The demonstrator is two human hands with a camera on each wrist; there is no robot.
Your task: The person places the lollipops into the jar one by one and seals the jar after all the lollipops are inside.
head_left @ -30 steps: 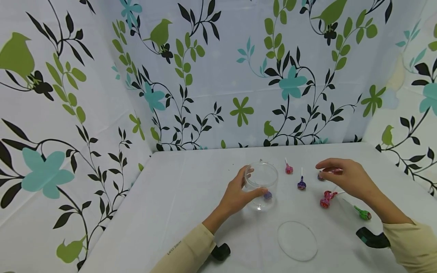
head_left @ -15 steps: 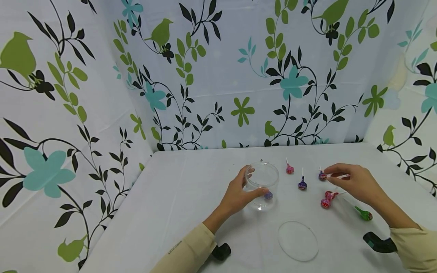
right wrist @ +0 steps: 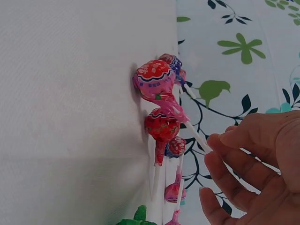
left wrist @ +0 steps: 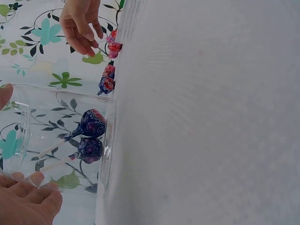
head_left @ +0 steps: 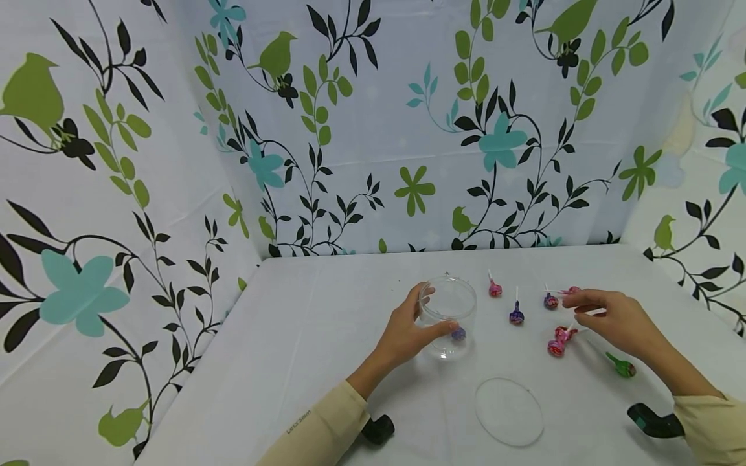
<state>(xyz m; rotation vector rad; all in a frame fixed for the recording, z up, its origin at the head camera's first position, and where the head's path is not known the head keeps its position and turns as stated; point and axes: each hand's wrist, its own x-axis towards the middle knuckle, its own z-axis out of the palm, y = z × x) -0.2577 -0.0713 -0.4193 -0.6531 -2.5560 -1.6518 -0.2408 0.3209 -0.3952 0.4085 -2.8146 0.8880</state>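
My left hand (head_left: pixel 408 330) grips a clear jar (head_left: pixel 460 298) by its side, thumb across the front and fingers round the back. Two dark purple wrapped lollipops (left wrist: pixel 91 123) lie at the bottom of it, their white sticks pointing toward the mouth. Over the lollipops on the right, my right hand (head_left: pixel 618 323) hovers with loosely bent fingers and nothing gripped. In the right wrist view its fingertips are right at the stick end of a pink-and-red lollipop (right wrist: pixel 154 79). Beside that one lies a red lollipop (right wrist: pixel 161 125); a pink lollipop (head_left: pixel 573 290) is partly behind the hand.
Farther back lie a pink lollipop (head_left: pixel 495 288), a purple one (head_left: pixel 516 316) and a purple-red one (head_left: pixel 550 301). A green lollipop (head_left: pixel 625 368) lies under the right forearm. Near the front, a thin clear round lid (head_left: pixel 542 424) rests on the white table (head_left: pixel 280 336).
My right hand has drawn back to the right and toward me, uncovering the purple-red lollipop and a pink one behind it. The left hand and jar stay in place.
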